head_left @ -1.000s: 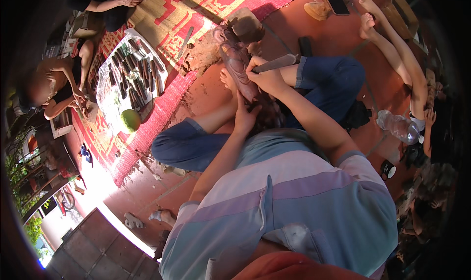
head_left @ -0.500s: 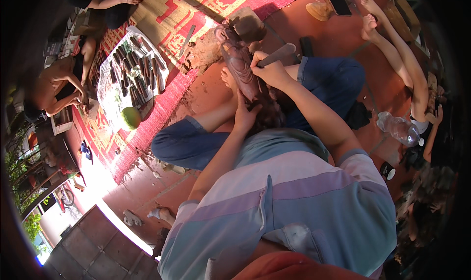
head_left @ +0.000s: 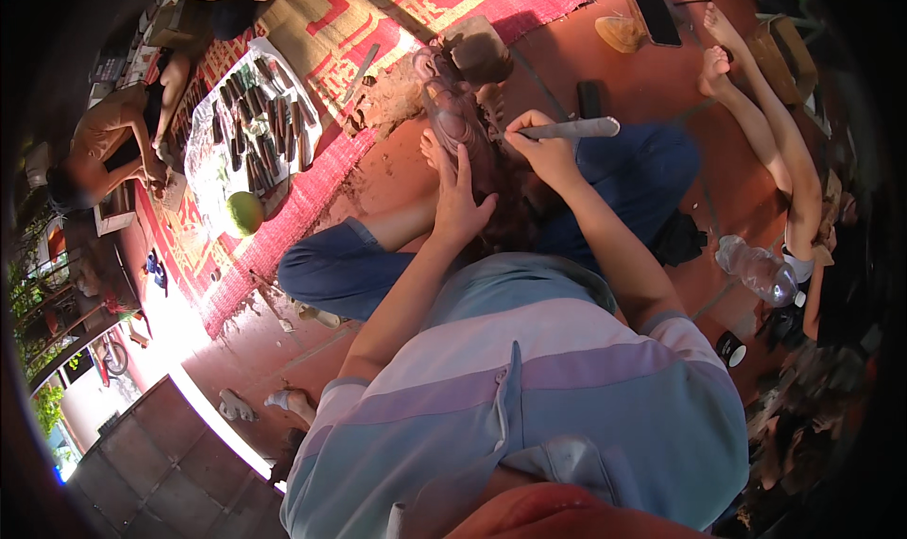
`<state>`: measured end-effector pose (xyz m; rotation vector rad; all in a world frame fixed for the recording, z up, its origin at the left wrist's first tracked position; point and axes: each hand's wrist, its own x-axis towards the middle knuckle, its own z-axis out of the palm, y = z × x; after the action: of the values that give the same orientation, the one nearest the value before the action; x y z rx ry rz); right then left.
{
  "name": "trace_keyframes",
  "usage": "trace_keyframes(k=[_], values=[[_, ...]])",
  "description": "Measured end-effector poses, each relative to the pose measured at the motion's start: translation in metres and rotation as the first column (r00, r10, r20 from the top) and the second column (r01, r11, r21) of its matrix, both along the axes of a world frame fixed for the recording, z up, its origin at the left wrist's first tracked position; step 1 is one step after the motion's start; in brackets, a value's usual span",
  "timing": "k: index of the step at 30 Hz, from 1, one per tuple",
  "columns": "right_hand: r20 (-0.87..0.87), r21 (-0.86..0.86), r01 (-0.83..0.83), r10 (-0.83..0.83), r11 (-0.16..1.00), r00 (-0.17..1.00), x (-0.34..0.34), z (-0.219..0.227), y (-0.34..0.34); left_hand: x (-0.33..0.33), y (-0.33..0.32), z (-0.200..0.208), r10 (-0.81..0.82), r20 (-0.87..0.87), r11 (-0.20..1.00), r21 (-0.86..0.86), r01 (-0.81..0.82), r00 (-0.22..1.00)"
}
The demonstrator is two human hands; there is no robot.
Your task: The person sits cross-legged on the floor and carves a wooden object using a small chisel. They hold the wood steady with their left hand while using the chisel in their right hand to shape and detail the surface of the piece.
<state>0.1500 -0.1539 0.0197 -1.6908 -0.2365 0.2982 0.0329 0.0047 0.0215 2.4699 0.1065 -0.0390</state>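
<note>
A reddish-brown carved statue (head_left: 452,114) lies between my bent legs, its rounded head end pointing away from me. My left hand (head_left: 460,204) rests on the statue's left side, fingers stretched up along it and thumb apart. On the right of the statue, my right hand (head_left: 548,152) is closed in a pen-like grip around a carving tool (head_left: 581,128). The tool's long grey handle sticks out to the right, and its working tip is hidden at the carving. Behind the statue's head stands a brown block (head_left: 477,52).
Many dark-handled carving tools (head_left: 255,128) lie on a plastic sheet at left, beside a green round fruit (head_left: 245,214). A red-and-yellow mat (head_left: 312,194) spreads beneath. Another person (head_left: 113,147) works far left. At right are a phone (head_left: 654,13), bare legs (head_left: 756,114) and a plastic bottle (head_left: 761,270).
My left hand has slid farther up the statue, with its fingers straighter. My right hand has shifted slightly right and down, and the tool's handle has swung from slanting upward to nearly level.
</note>
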Motion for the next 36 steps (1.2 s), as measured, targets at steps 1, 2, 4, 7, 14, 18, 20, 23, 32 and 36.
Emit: trace_keyframes(k=[1, 2, 4, 7, 14, 18, 20, 23, 32, 36], values=[[-0.044, 0.003, -0.003, 0.004, 1.0, 0.999, -0.007, 0.0, 0.003, -0.001, -0.002, -0.002, -0.004, -0.031, 0.999, -0.046, 0.003, 1.0], [0.059, 0.047, 0.029, -0.031, 0.998, 0.998, -0.012, -0.002, 0.01, -0.003, -0.003, -0.004, 0.061, -0.093, 0.98, -0.185, -0.077, 0.994], [0.165, -0.002, -0.02, 0.02, 1.0, 0.986, -0.019, -0.007, 0.021, -0.015, -0.001, -0.01, 0.153, -0.245, 0.874, -0.418, -0.247, 0.957], [0.149, -0.032, -0.115, 0.118, 0.993, 0.982, -0.022, -0.019, 0.025, -0.028, -0.005, -0.026, 0.235, -0.366, 0.714, -0.563, -0.416, 0.9], [0.009, -0.007, -0.186, 0.186, 0.982, 0.982, -0.013, 0.0, 0.017, -0.03, 0.002, -0.04, 0.147, -0.432, 0.881, -0.352, -0.317, 0.89], [-0.144, 0.04, -0.189, 0.193, 0.981, 0.971, -0.008, -0.008, 0.015, -0.025, 0.002, -0.028, 0.142, -0.488, 0.858, -0.373, -0.353, 0.861], [-0.11, 0.05, -0.122, 0.127, 0.991, 0.986, 0.001, -0.025, 0.011, -0.025, 0.002, -0.035, 0.138, -0.465, 0.86, -0.382, -0.339, 0.874], [0.246, -0.02, -0.161, 0.161, 0.987, 0.956, -0.013, -0.008, 0.026, -0.029, 0.003, -0.043, 0.146, -0.454, 0.889, -0.329, -0.318, 0.879], [0.174, -0.085, -0.226, 0.238, 0.97, 0.956, -0.012, -0.005, 0.024, -0.033, 0.005, -0.055, 0.139, -0.407, 0.866, -0.391, -0.31, 0.903], [-0.132, -0.034, -0.238, 0.231, 0.971, 0.964, 0.012, -0.002, 0.01, -0.027, 0.001, -0.039, 0.146, -0.41, 0.877, -0.367, -0.309, 0.9]])
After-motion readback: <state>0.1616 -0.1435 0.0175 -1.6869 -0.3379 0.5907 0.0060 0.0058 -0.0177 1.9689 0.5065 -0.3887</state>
